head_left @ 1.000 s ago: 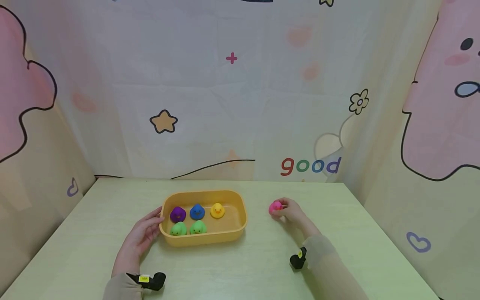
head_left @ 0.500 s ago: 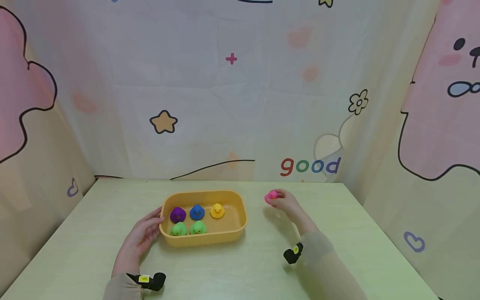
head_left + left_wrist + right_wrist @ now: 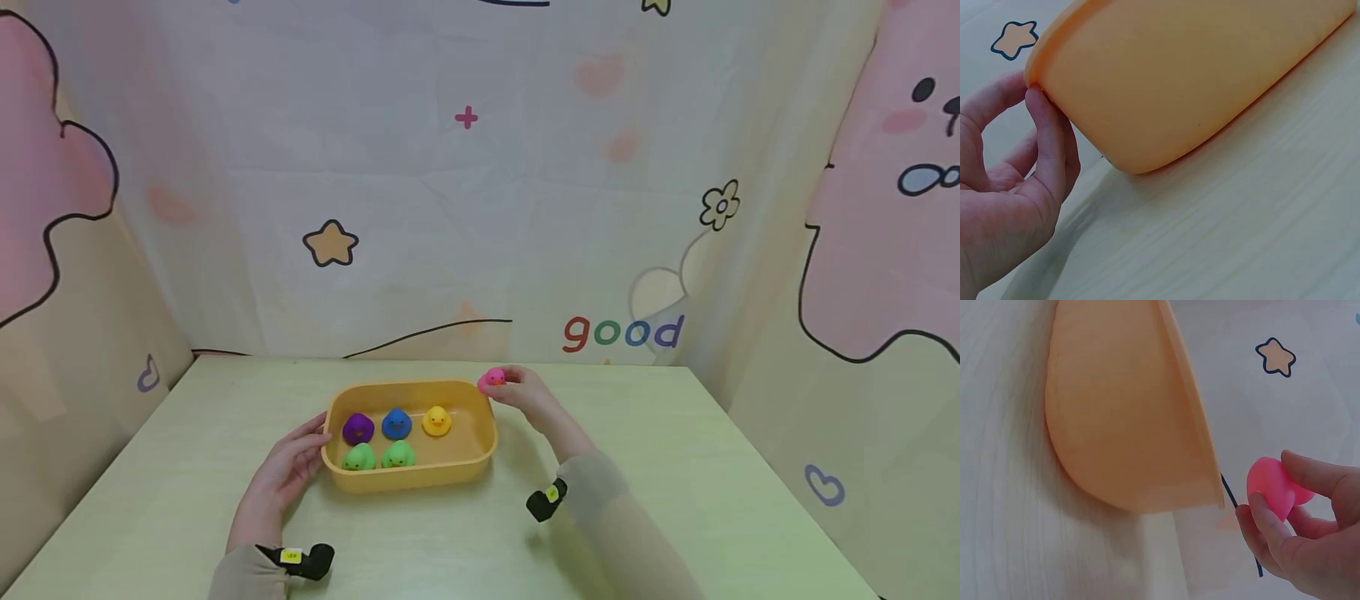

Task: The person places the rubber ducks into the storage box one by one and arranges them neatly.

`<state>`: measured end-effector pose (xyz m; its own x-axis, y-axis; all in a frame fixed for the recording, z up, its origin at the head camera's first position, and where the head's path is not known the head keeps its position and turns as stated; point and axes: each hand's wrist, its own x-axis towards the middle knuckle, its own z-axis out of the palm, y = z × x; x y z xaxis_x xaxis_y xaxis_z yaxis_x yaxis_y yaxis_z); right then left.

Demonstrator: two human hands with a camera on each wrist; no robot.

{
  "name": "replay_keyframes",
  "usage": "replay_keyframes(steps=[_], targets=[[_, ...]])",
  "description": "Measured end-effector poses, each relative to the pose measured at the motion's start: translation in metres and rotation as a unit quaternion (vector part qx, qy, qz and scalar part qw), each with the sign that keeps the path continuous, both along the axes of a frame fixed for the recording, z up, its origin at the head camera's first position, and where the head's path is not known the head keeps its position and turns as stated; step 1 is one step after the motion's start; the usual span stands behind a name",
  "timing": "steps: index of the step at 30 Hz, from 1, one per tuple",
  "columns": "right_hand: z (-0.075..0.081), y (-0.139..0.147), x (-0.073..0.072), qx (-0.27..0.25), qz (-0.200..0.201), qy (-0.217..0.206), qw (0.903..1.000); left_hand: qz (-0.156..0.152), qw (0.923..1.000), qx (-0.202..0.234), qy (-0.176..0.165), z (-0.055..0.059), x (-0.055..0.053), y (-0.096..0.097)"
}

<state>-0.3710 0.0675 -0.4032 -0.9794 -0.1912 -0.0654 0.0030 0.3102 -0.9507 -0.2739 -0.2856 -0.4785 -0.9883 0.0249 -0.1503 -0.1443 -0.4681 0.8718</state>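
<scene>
A pink rubber duck [image 3: 492,379] is pinched between the thumb and fingers of my right hand [image 3: 528,392], raised at the far right corner of the yellow plastic tray [image 3: 420,478]. In the right wrist view the pink duck [image 3: 1270,485] is beyond the tray's rim. My left hand [image 3: 291,471] grips the tray's left end by the rim, its fingertips on the edge in the left wrist view. Inside the tray sit a purple duck [image 3: 358,429], a blue duck [image 3: 397,424], a yellow duck [image 3: 437,422] and two green ducks, one in the corner [image 3: 359,457], one beside it [image 3: 398,455].
The tray stands on a pale wooden table [image 3: 420,542]. A printed cloth backdrop [image 3: 420,183] rises behind the table, with cloth at both sides. Black wrist cameras are strapped over both sleeves.
My right hand has lifted the pink duck off to the left and away from me, from the table's right side to the tray's corner. The left hand and tray stay put.
</scene>
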Motion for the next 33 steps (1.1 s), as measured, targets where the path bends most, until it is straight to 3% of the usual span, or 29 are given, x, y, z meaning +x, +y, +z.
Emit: replay_keyframes(steps=[6, 11, 24, 33], targets=[[0.001, -0.025, 0.007, -0.018, 0.036, 0.002, 0.9992, -0.003, 1.0000, 0.004, 0.004, 0.000, -0.001, 0.001], [-0.003, -0.043, 0.016, 0.012, 0.069, 0.001, 0.9975, -0.001, 1.0000, 0.000, 0.007, -0.001, -0.001, 0.001], [-0.010, -0.064, 0.034, 0.093, 0.069, 0.003, 0.9933, -0.003, 1.0000, -0.002, -0.001, 0.001, -0.002, -0.001], [-0.017, -0.067, 0.040, 0.151, 0.087, 0.002, 0.9847, -0.001, 1.0000, 0.002, -0.005, 0.000, -0.001, -0.001]])
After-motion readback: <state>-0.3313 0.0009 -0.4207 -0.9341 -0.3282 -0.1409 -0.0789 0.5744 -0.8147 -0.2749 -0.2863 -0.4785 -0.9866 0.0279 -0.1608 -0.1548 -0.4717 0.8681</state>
